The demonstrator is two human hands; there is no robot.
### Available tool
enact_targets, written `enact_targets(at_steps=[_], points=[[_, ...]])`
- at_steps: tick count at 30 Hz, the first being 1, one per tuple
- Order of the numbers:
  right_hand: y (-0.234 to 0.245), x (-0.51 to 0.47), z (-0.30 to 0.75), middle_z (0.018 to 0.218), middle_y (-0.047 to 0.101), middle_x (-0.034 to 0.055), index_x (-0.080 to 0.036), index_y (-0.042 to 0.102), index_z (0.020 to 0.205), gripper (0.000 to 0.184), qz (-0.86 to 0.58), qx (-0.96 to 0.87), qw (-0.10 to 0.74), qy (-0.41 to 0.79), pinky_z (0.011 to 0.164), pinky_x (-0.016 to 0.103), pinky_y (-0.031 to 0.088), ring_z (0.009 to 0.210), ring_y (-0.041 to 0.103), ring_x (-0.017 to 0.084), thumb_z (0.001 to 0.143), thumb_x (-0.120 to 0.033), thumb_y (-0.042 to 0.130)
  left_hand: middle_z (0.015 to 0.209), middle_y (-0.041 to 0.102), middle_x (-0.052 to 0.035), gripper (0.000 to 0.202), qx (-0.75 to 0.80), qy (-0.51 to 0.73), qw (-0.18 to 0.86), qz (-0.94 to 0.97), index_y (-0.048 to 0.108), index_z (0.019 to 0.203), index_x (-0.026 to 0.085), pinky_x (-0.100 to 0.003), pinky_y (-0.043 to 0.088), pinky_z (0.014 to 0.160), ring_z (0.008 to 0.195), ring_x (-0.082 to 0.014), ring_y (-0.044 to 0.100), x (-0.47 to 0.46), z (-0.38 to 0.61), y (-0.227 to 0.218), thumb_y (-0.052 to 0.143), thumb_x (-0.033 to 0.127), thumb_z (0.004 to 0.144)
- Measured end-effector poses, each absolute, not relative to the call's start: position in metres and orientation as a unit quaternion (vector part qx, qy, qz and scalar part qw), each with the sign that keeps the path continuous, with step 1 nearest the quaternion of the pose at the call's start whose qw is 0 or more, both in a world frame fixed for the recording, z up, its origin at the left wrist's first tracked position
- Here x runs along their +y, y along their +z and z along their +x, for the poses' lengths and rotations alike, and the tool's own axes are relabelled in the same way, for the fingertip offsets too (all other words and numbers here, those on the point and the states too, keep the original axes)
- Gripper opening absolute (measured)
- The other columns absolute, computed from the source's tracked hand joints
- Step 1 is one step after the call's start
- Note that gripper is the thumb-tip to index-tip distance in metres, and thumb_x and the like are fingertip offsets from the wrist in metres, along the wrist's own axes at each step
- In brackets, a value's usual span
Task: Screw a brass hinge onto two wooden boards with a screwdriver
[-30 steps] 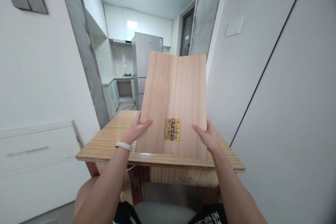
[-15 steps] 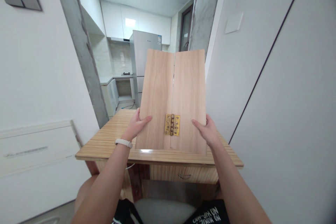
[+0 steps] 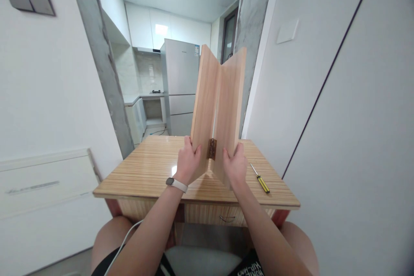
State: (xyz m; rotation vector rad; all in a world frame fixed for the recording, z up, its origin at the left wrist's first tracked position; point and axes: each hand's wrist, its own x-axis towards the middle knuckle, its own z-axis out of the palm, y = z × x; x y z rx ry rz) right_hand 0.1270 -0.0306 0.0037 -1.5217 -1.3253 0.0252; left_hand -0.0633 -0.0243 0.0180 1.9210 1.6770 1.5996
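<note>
Two light wooden boards stand upright in a V, joined by a brass hinge (image 3: 211, 149) near their lower end. My left hand (image 3: 188, 159) grips the outer edge of the left board (image 3: 206, 95), thumb on its inner face. Around the outer edge of the right board (image 3: 231, 95) my right hand (image 3: 235, 164) is closed the same way. A narrow gap shows between the boards above the hinge. The boards are tilted away at the top, over the wooden table (image 3: 145, 172); whether they touch it I cannot tell.
A yellow and black screwdriver (image 3: 262, 183) lies on the table's right side. Below the tabletop is a drawer with a metal handle (image 3: 227, 218). A white cable (image 3: 124, 241) runs by my left leg. White panels flank both sides; a grey refrigerator (image 3: 179, 82) stands beyond.
Both hands have moved inward, folding the boards from nearly flat into a narrower V. The boards' top has risen slightly, and the screwdriver on the right has come into view.
</note>
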Motion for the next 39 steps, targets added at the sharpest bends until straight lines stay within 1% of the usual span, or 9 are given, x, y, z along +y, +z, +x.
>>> enact_targets(at_steps=[3,7,11,14,16,20,25,33,39], points=[[0.007,-0.031,0.143,0.084,0.069,0.0074,-0.020,0.057,0.116,0.041,-0.617,-0.552,0.560,0.031,0.069,0.038,0.049,0.076,0.065,0.030,0.091,-0.053,0.062,0.100,0.071,-0.0081,0.026,0.531,0.545,0.082,0.644,0.044,0.111,0.026,-0.035,0.048,0.069,0.086,-0.0293,0.073,-0.020,-0.079,0.023,0.065,0.036,0.099],[0.015,-0.028,0.180,0.111,0.076,0.0127,-0.022,0.059,0.117,0.051,-0.539,-0.569,0.610,0.118,0.086,0.044,0.058,0.098,0.072,0.031,0.082,-0.055,0.075,0.111,0.072,-0.0092,0.035,0.475,0.571,0.140,0.655,0.049,0.111,0.024,-0.039,0.056,0.083,0.101,-0.0277,0.073,-0.010,-0.112,0.030,0.074,0.037,0.091],[0.017,-0.026,0.210,0.119,0.078,0.0151,-0.020,0.064,0.121,0.061,-0.512,-0.572,0.605,0.212,0.092,0.047,0.062,0.105,0.075,0.033,0.075,-0.052,0.086,0.132,0.070,-0.0140,0.057,0.409,0.587,0.256,0.650,0.051,0.132,0.021,-0.045,0.057,0.104,0.122,-0.0282,0.070,-0.006,-0.135,0.029,0.080,0.041,0.087],[0.011,-0.023,0.222,0.127,0.077,0.0159,-0.019,0.065,0.127,0.068,-0.491,-0.567,0.605,0.268,0.096,0.049,0.063,0.112,0.075,0.034,0.072,-0.050,0.090,0.154,0.059,-0.0158,0.081,0.378,0.590,0.320,0.637,0.043,0.154,0.022,-0.047,0.053,0.115,0.137,-0.0283,0.063,-0.007,-0.142,0.020,0.083,0.040,0.085],[0.003,-0.020,0.226,0.128,0.077,0.0156,-0.019,0.066,0.128,0.068,-0.481,-0.555,0.601,0.315,0.095,0.050,0.064,0.112,0.076,0.035,0.072,-0.049,0.091,0.161,0.054,-0.0148,0.085,0.381,0.589,0.349,0.621,0.042,0.158,0.023,-0.048,0.052,0.118,0.142,-0.0292,0.060,-0.008,-0.144,0.010,0.084,0.040,0.085],[-0.017,-0.010,0.229,0.120,0.080,0.0154,-0.020,0.069,0.122,0.061,-0.475,-0.516,0.579,0.416,0.083,0.049,0.068,0.102,0.079,0.036,0.073,-0.049,0.091,0.152,0.063,-0.0146,0.078,0.391,0.560,0.454,0.572,0.049,0.154,0.023,-0.046,0.061,0.106,0.130,-0.0303,0.069,-0.005,-0.146,-0.011,0.084,0.042,0.087],[-0.045,0.003,0.226,0.113,0.082,0.0168,-0.017,0.073,0.114,0.058,-0.476,-0.487,0.542,0.494,0.077,0.048,0.067,0.092,0.081,0.035,0.068,-0.046,0.092,0.142,0.071,-0.0138,0.076,0.420,0.537,0.518,0.517,0.057,0.144,0.023,-0.043,0.065,0.094,0.115,-0.0298,0.076,0.006,-0.148,-0.038,0.091,0.039,0.078],[-0.078,0.019,0.225,0.098,0.084,0.0128,-0.018,0.079,0.095,0.043,-0.532,-0.499,0.473,0.494,0.073,0.042,0.064,0.087,0.080,0.035,0.063,-0.045,0.090,0.124,0.079,-0.0142,0.071,0.493,0.491,0.545,0.469,0.066,0.129,0.019,-0.039,0.065,0.080,0.097,-0.0295,0.080,0.024,-0.156,-0.080,0.096,0.037,0.067],[-0.076,0.022,0.222,0.092,0.083,0.0131,-0.018,0.080,0.088,0.037,-0.570,-0.507,0.425,0.487,0.068,0.038,0.060,0.079,0.078,0.031,0.065,-0.046,0.086,0.120,0.080,-0.0150,0.062,0.497,0.471,0.556,0.471,0.070,0.121,0.017,-0.038,0.064,0.077,0.095,-0.0303,0.079,0.030,-0.159,-0.092,0.095,0.035,0.067]])
